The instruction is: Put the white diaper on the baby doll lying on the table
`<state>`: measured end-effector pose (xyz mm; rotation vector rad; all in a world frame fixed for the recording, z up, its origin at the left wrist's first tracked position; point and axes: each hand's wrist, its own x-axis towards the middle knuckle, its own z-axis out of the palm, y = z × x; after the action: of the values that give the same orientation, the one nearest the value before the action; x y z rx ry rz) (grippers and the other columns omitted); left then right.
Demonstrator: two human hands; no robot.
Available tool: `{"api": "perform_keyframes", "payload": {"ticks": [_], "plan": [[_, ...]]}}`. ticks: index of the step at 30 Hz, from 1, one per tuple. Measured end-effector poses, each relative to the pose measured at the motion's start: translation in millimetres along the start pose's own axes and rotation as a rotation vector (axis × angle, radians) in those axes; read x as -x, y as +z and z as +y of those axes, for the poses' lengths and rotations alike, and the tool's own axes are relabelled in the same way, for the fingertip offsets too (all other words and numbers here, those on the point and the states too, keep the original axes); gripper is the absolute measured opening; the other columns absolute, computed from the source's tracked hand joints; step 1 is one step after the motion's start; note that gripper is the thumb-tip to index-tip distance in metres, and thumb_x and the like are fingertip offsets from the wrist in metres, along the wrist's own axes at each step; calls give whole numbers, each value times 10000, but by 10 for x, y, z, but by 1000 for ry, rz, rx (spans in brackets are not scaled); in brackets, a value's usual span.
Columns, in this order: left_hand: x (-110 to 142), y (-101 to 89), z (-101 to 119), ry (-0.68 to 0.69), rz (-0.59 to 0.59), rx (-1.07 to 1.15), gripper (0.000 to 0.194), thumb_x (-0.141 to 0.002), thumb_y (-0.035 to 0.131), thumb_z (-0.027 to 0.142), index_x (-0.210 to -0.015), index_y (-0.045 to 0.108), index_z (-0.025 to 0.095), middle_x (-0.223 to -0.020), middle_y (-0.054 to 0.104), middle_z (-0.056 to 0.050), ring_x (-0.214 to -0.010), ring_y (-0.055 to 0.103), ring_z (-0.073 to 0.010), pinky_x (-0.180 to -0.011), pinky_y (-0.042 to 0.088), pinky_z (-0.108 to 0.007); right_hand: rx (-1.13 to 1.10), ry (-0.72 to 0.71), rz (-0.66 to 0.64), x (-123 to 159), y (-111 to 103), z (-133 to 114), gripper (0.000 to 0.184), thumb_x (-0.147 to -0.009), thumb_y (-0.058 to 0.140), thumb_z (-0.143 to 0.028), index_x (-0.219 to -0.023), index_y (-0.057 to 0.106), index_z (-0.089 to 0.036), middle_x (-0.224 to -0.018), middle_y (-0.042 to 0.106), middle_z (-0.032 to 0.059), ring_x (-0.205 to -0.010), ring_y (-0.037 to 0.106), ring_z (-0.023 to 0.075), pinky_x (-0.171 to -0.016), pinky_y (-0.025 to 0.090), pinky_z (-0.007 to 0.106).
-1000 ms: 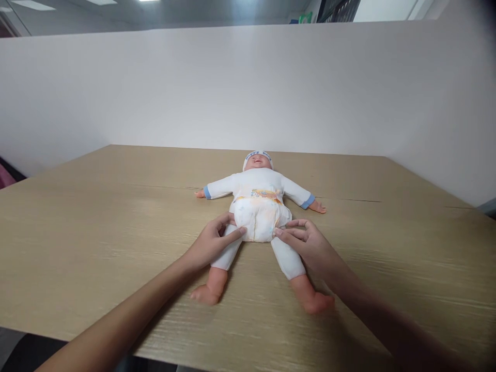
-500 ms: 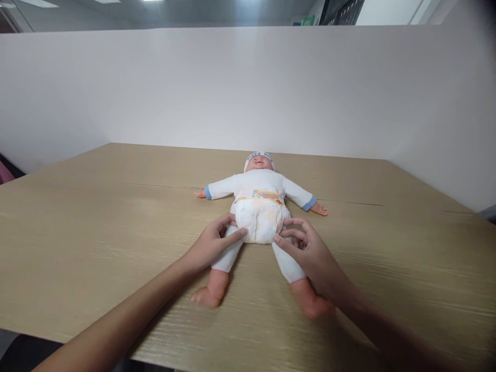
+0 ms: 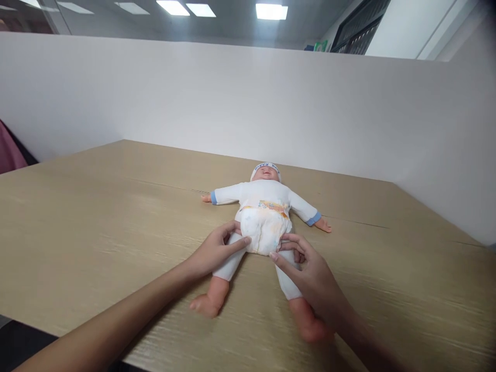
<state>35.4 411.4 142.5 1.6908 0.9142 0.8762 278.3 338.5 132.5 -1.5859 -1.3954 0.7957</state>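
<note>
A baby doll [image 3: 264, 192] lies on its back, arms spread and legs apart, its head away from me. It wears a white suit with blue cuffs and a white cap with blue lettering. Around its hips is a white diaper [image 3: 261, 230] with an orange printed waistband. My left hand [image 3: 219, 248] is closed at the diaper's left leg edge, thumb on the front, fingers partly hidden beside the hip. At the right leg edge, my right hand [image 3: 306, 263] has curled fingers against the diaper and its thumb by the lower edge.
The doll lies on a wide wooden table [image 3: 116, 217] with thin seams across its top. A white partition [image 3: 248, 98] rises behind the far edge. Something pink [image 3: 10, 150] shows at the far left.
The view has tilted up and rolled slightly, so more ceiling lights show and the doll appears lower. Both hands stay at the diaper's leg edges; the right thumb sits slightly lower along the edge.
</note>
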Motion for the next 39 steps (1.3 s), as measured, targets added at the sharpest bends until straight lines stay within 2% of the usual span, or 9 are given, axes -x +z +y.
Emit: {"api": "perform_keyframes", "payload": {"ticks": [4, 8, 12, 16, 19, 24, 30, 35, 39], "plan": [[-2, 3, -11, 3, 10, -7, 283, -965, 737, 492, -1036, 712, 219, -1068, 733, -51, -1025, 648, -256, -1009, 487, -409, -4, 48, 30, -2, -4, -3, 500, -821, 804, -632, -1139, 682, -265, -1113, 794, 57, -957, 618, 261, -931, 463, 431], [-11, 2, -28, 5, 4, 4, 281, -966, 741, 495, -1056, 724, 229, -1081, 741, -51, -1041, 656, -264, -992, 490, -403, 12, 46, -9, -9, -43, -26, 468, -846, 771, -664, -1111, 755, -279, -1114, 805, 71, -973, 656, 287, -909, 494, 444], [-9, 4, -19, 2, 16, -6, 293, -966, 740, 496, -1096, 732, 233, -1119, 750, -56, -1077, 660, -271, -1001, 492, -397, 117, 10, 18, -7, -68, -60, 489, -823, 755, -683, -1121, 826, -301, -1122, 798, 87, -976, 646, 318, -923, 494, 485], [-2, 5, -8, -11, 16, -15, 306, -969, 738, 500, -1105, 728, 226, -1144, 754, -57, -1095, 665, -274, -1008, 496, -397, 126, -5, 34, -5, -41, -86, 545, -803, 747, -686, -1150, 836, -275, -1079, 780, 99, -954, 620, 318, -898, 493, 477], [0, 5, -11, -22, 11, -4, 325, -973, 737, 504, -1139, 724, 224, -1168, 757, -60, -1112, 668, -276, -1013, 497, -399, 100, -25, 14, -10, -8, -80, 516, -820, 742, -673, -1127, 831, -269, -1089, 773, 101, -1015, 615, 329, -909, 488, 467], [-5, 4, -15, -33, 11, 9, 334, -962, 750, 503, -1122, 720, 212, -1126, 748, -59, -1078, 653, -264, -974, 494, -391, 56, -39, 17, -36, 41, 1, 412, -845, 767, -644, -1038, 806, -282, -1231, 759, 89, -1161, 615, 340, -979, 469, 463], [-37, -10, 9, -81, 10, 84, 353, -926, 774, 544, -1010, 709, 207, -991, 717, -45, -937, 624, -236, -881, 486, -377, 37, -57, 43, -79, 69, 102, 406, -888, 729, -666, -918, 747, -262, -970, 724, 63, -988, 619, 302, -887, 471, 422], [-64, -16, -16, -108, 5, 157, 374, -904, 806, 551, -1018, 725, 204, -1029, 743, -67, -956, 643, -246, -856, 494, -372, -37, 13, 50, -84, 40, 81, 436, -852, 770, -686, -860, 735, -252, -789, 643, 38, -801, 584, 249, -671, 448, 344], [-70, -16, -39, -133, 0, 205, 389, -893, 826, 541, -1042, 729, 195, -1067, 761, -82, -974, 663, -247, -851, 508, -368, -112, 21, -8, -88, 19, 52, 450, -862, 753, -686, -850, 706, -239, -734, 556, 4, -710, 496, 197, -616, 395, 315]]}}
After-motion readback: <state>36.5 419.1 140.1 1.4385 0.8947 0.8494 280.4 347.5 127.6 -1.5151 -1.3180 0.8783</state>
